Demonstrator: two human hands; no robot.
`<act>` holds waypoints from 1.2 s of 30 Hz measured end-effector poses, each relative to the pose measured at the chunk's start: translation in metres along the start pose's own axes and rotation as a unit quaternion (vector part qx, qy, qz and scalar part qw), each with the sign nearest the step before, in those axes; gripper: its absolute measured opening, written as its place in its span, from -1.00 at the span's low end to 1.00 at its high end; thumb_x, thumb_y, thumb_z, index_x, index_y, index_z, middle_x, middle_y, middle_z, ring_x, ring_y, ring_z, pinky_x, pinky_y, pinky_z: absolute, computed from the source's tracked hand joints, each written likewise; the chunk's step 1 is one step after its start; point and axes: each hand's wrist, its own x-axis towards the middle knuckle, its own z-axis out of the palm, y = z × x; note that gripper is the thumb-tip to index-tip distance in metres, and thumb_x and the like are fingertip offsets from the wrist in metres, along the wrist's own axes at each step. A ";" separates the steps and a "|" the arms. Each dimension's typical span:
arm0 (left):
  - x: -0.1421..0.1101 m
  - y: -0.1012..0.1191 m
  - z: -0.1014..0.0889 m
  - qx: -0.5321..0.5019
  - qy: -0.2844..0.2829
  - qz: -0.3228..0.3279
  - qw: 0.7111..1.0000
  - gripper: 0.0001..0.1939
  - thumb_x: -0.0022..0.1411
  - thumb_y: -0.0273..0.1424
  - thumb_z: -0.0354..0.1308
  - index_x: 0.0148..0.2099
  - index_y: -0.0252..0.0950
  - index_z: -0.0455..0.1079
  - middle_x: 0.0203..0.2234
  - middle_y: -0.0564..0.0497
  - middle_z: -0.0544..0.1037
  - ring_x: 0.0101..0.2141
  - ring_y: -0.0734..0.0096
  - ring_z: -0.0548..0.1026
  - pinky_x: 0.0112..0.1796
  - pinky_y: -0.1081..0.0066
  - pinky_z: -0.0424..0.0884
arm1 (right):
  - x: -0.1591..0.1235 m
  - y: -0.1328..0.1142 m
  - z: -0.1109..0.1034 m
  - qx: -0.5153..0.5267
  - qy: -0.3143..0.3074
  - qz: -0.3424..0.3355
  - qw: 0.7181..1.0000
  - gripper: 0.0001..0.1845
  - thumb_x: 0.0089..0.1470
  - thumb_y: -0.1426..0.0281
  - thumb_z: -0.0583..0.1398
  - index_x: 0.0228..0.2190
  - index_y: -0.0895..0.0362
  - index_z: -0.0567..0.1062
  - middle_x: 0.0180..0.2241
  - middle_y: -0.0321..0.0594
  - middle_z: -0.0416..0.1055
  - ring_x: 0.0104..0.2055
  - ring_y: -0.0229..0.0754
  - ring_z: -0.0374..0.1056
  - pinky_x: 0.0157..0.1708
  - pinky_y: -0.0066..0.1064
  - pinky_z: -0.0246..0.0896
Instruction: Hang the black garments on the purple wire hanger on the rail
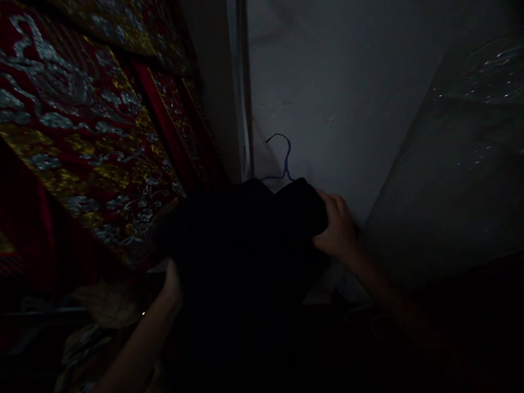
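A black garment point(241, 245) hangs on a thin purple wire hanger point(286, 164), whose hook points up against the pale wall. On the garment's right shoulder area, my right hand point(336, 225) is closed round the dark cloth. My left hand point(172, 284) is at the garment's left side, lower down; its fingers are hidden behind the fabric and only the thumb side shows. The scene is very dark, so the garment's folds and lower edge cannot be made out.
At the left hangs red cloth point(102, 142) with gold and silver embroidery. Behind the hanger is a grey wall point(344, 98) with a vertical strip point(241, 87). A shiny translucent sheet point(462, 164) stands at the right. Dim clutter point(85, 338) lies at lower left.
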 end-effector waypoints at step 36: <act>-0.166 -0.016 0.128 -0.294 0.160 -0.446 0.830 -0.88 0.17 -0.36 0.29 -0.24 -0.29 0.54 -0.34 -0.18 0.64 -0.08 -0.08 0.62 0.01 -0.02 0.53 | -0.134 -0.131 0.074 0.359 -0.198 0.471 0.781 -0.51 -0.04 -0.06 0.16 -0.66 0.07 0.28 -0.66 -0.34 0.20 -0.55 -0.25 0.14 -0.51 -0.40 -0.01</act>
